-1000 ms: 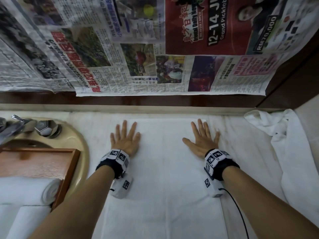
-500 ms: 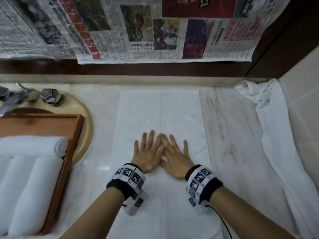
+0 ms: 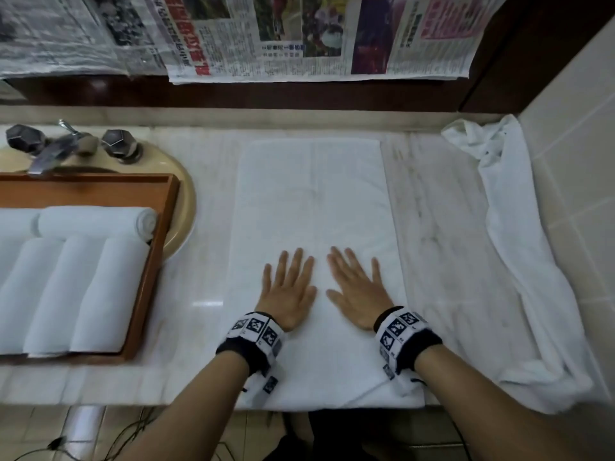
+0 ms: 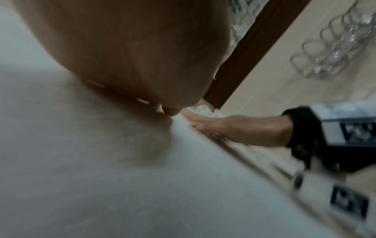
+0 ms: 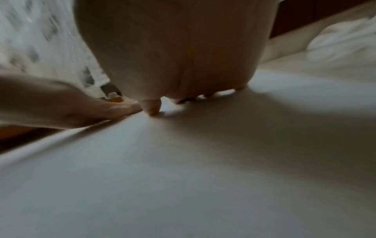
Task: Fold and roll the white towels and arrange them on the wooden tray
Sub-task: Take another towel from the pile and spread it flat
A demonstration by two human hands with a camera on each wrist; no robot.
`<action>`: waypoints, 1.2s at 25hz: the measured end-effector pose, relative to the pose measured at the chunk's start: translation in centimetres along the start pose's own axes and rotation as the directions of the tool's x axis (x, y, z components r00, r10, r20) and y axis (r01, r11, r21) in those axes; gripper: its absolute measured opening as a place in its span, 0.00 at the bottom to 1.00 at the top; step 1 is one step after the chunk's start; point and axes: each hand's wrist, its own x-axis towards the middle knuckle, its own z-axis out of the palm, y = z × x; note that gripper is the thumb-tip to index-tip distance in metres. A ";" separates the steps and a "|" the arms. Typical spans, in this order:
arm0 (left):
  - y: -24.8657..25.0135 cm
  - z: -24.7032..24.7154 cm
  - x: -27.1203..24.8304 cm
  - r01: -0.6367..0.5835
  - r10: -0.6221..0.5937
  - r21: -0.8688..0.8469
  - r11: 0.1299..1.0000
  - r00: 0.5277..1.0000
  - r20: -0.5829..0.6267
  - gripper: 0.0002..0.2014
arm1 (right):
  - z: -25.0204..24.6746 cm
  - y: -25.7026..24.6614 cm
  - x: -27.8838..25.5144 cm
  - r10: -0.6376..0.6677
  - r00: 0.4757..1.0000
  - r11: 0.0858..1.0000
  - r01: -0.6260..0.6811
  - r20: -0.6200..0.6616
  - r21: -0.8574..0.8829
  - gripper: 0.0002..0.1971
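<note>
A folded white towel (image 3: pixel 316 201) lies flat as a long strip on the marble counter, running from the back wall to the front edge. My left hand (image 3: pixel 289 291) and right hand (image 3: pixel 357 291) press flat on its near half, side by side with a small gap, fingers straight. The wrist views show the towel (image 4: pixel 101 177) (image 5: pixel 203 161) under each palm. At the left, a wooden tray (image 3: pixel 146 294) holds several rolled white towels (image 3: pixel 109 291). An unfolded white towel (image 3: pixel 519 261) lies crumpled along the right side of the counter.
The tray sits over a beige sink (image 3: pixel 181 207) with a metal tap (image 3: pixel 56 148). Newspaper (image 3: pixel 316 38) covers the wall behind. A tiled wall (image 3: pixel 582 161) bounds the right side. Clear glasses (image 4: pixel 335 48) show in the left wrist view. Cables (image 3: pixel 100 437) trail on the floor below.
Both hands slid from the towel's far end toward me, meeting in the middle, and have now parted slightly on the near half. The head view tilted down, showing more tray.
</note>
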 end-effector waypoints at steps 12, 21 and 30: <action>-3.2 2.6 -5.3 0.203 -0.203 -0.010 0.979 0.975 -0.093 0.29 | 2.8 0.6 -4.4 0.334 0.942 0.939 -0.328 -0.041 0.104 0.34; -2.1 6.8 -7.3 0.025 -0.004 0.101 0.995 0.979 -0.204 0.29 | 9.8 -4.5 -8.9 0.111 0.968 0.994 -0.107 -0.226 0.032 0.32; -3.1 1.5 -3.1 0.179 -0.191 -0.095 0.979 0.972 -0.140 0.29 | 4.2 -3.9 -3.7 0.292 0.943 0.953 -0.274 -0.157 0.131 0.32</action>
